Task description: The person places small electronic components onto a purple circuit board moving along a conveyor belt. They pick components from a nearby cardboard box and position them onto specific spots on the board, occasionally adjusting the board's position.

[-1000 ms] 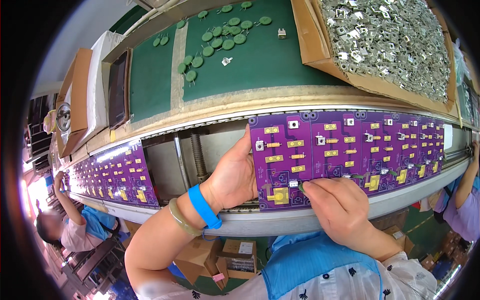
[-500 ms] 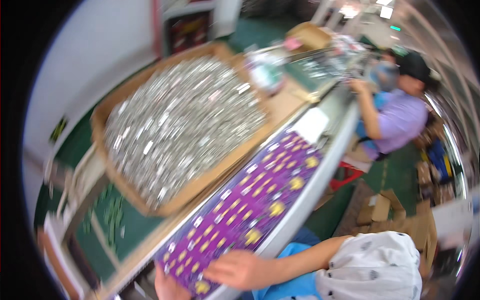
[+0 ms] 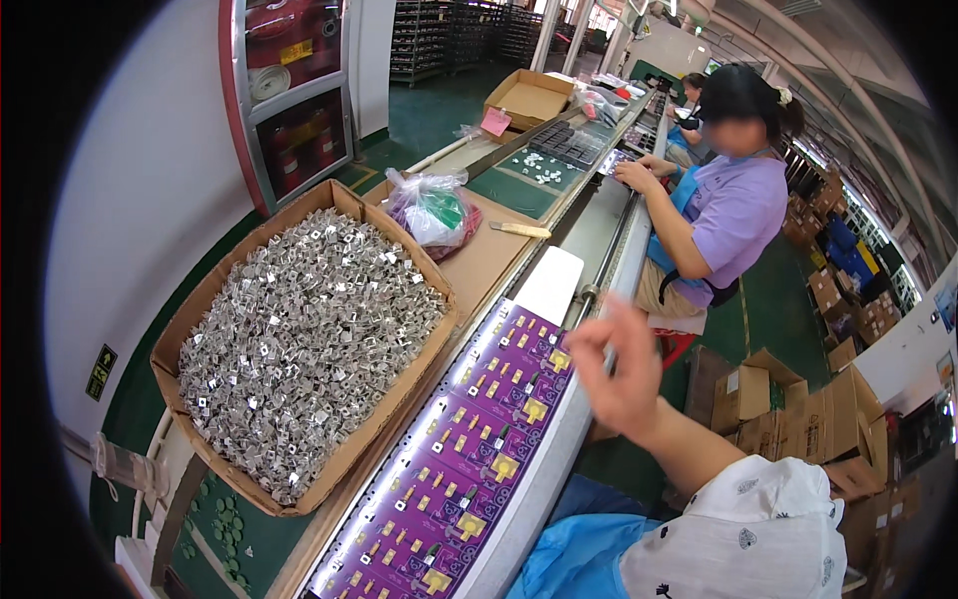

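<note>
My right hand is raised above the near rail of the conveyor line, beside the far end of a purple circuit board panel. Its fingers are bent and a little blurred, with a gap between them, and I make out nothing held. The panel lies along the line, carrying rows of yellowish pads, small upright parts and larger gold-coloured patches along its right side. A white plate adjoins its far end. Left of the panel, a cardboard box is heaped with small silvery metal clips. My left hand is out of sight.
Past the box lie a plastic bag and a wooden-handled tool. A co-worker in a purple shirt sits farther along the line, hands over it. Green discs lie at the lower left. Cardboard cartons stand at right.
My right hand has lifted off the panel's near end and moved up and right. My left hand has left the view. The view has swung and sharpened.
</note>
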Demonstrator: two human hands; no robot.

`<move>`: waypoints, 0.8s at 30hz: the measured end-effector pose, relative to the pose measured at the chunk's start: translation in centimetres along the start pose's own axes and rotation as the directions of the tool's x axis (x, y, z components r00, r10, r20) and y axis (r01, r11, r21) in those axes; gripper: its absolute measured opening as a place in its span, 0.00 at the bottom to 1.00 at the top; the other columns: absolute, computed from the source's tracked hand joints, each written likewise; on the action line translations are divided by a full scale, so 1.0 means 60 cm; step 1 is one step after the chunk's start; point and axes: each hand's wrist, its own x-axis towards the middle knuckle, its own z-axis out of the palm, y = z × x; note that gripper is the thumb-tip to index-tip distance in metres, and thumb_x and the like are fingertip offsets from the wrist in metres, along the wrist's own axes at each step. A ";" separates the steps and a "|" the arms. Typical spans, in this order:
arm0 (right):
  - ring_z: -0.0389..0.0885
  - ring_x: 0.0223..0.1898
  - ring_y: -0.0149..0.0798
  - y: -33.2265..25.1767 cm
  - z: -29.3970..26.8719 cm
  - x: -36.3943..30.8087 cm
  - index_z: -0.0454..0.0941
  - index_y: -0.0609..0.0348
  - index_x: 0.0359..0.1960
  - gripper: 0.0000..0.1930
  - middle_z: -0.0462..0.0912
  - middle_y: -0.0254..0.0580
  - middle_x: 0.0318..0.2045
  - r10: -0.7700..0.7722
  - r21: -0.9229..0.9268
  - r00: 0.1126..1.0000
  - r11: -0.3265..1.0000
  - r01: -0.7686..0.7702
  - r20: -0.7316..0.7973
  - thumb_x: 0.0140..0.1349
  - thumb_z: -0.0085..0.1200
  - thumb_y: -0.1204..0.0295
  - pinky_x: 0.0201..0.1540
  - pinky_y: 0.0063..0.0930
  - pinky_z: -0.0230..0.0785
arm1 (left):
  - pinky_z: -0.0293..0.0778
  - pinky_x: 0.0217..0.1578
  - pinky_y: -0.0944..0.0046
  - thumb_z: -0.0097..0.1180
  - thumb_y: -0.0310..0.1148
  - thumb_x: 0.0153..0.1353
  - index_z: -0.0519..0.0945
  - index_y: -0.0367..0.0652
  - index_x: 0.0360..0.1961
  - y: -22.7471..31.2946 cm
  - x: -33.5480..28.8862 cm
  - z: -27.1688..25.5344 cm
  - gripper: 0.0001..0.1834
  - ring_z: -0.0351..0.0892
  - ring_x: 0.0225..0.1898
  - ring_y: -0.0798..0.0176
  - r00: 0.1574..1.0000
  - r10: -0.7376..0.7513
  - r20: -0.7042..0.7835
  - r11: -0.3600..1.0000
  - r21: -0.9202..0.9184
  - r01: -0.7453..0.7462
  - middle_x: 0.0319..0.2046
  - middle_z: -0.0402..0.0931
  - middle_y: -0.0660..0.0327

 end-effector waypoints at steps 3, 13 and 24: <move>0.81 0.26 0.40 -0.025 0.019 -0.063 0.78 0.60 0.52 0.19 0.84 0.39 0.30 -0.179 -0.039 0.854 0.973 0.226 0.488 0.58 0.61 0.79 0.28 0.30 0.75 | 0.49 0.72 0.38 0.38 0.86 0.53 0.47 0.50 0.80 0.006 -0.019 0.031 0.65 0.46 0.77 0.43 1.000 -0.025 -0.019 0.999 0.024 0.026 0.80 0.43 0.59; 0.83 0.29 0.40 -0.079 0.051 -0.153 0.79 0.64 0.54 0.17 0.86 0.44 0.38 -0.284 0.538 0.833 0.843 -0.019 0.475 0.64 0.59 0.79 0.31 0.30 0.77 | 0.63 0.59 0.57 0.31 0.67 0.73 0.54 0.40 0.76 -0.030 0.006 0.037 0.45 0.67 0.60 0.59 0.950 0.067 0.304 0.961 -0.277 0.021 0.66 0.66 0.58; 0.82 0.28 0.37 -0.069 0.051 -0.157 0.80 0.63 0.52 0.14 0.86 0.42 0.38 -0.288 0.586 0.865 0.810 -0.008 0.410 0.65 0.58 0.77 0.29 0.28 0.75 | 0.53 0.70 0.44 0.35 0.77 0.65 0.49 0.45 0.79 0.005 -0.015 0.216 0.55 0.54 0.74 0.45 0.953 0.073 0.293 0.988 0.112 -0.110 0.77 0.49 0.48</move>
